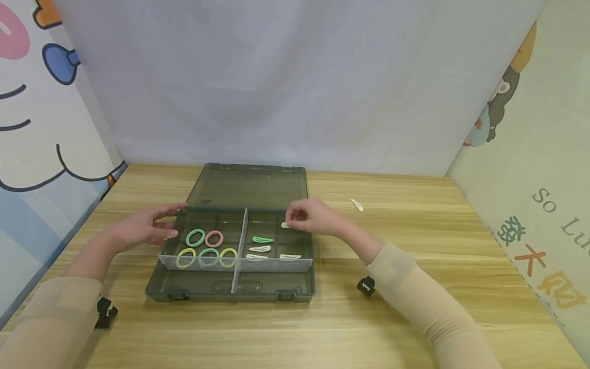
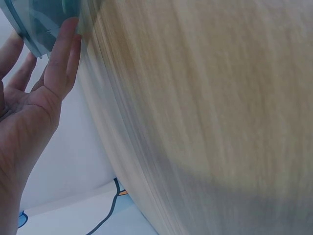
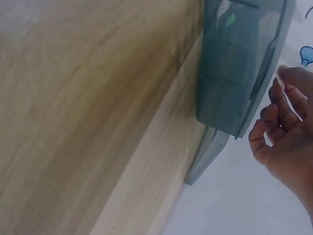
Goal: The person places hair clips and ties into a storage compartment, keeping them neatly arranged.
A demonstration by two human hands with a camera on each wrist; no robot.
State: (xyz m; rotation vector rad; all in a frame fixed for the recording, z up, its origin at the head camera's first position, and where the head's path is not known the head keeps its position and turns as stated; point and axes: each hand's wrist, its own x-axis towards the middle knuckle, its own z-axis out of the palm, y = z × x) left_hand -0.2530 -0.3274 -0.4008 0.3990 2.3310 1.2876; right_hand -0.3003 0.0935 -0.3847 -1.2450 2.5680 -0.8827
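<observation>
My right hand (image 1: 311, 217) pinches a small white snap hair clip (image 1: 285, 225) over the back right compartment of a dark translucent box (image 1: 154, 284). In the right wrist view the clip (image 3: 279, 78) shows between thumb and forefinger, beside the box's upper rim. At the box's left side, my left hand (image 1: 143, 228) rests its fairly straight fingers against the wall. Below the right hand, a green clip (image 1: 262, 240) and several white clips (image 1: 260, 249) lie in the right compartment. Ring-shaped hair ties in green (image 1: 195, 238), pink (image 1: 214, 239) and yellow (image 1: 186, 258) fill the left one.
Behind the box its lid (image 1: 251, 187) lies folded open. Another white clip (image 1: 357, 205) lies on the wooden table (image 1: 415, 225) to the right. Pale dividers (image 1: 243, 236) split the box. Small black objects sit near the left sleeve (image 1: 106, 312) and right sleeve (image 1: 401, 271).
</observation>
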